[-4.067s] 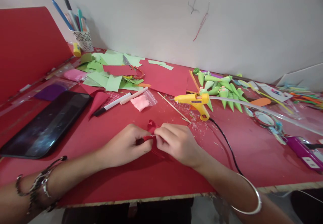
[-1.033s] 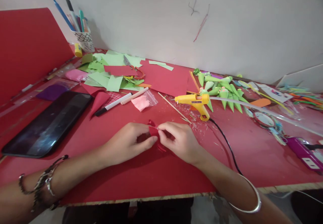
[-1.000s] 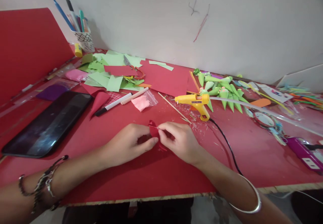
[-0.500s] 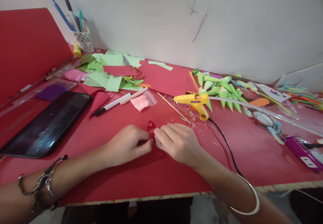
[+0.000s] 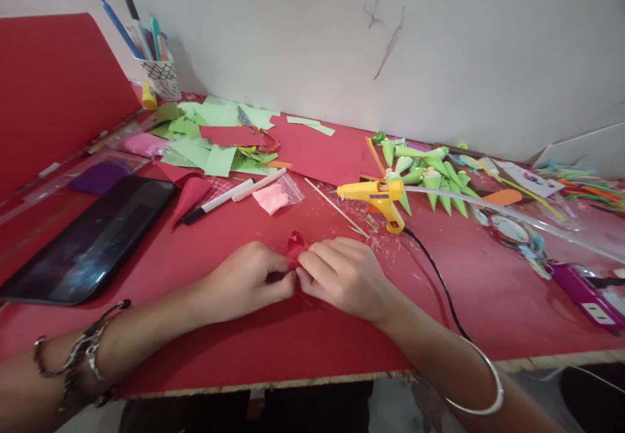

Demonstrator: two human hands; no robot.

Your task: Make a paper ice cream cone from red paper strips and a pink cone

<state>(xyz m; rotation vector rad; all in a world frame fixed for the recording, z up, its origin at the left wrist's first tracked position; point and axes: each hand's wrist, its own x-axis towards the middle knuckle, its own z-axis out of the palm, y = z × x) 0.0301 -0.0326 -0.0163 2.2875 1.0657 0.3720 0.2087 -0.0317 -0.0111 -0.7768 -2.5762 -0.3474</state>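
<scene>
A small curled piece of red paper (image 5: 297, 245) is pinched between my hands near the table's front. My left hand (image 5: 251, 275) has thumb and forefinger closed on its left side, with the other fingers folded in. From the right, my right hand (image 5: 342, 277) grips the same piece, its fingers bent over it. Much of the paper is hidden behind the fingertips. Beyond my hands lie a thin wooden stick (image 5: 334, 206) and a yellow glue gun (image 5: 374, 192) with a black cord.
A dark phone (image 5: 92, 237) lies at the left, near a marker (image 5: 219, 202) and a red paper cone (image 5: 191, 197). Green paper scraps (image 5: 219, 114) and scissors are behind. Green cones (image 5: 432, 182) and a purple device (image 5: 583, 296) sit at the right.
Slightly more of the red paper shows above my fingertips, as a looser curl. Both hands have stayed nearly in place.
</scene>
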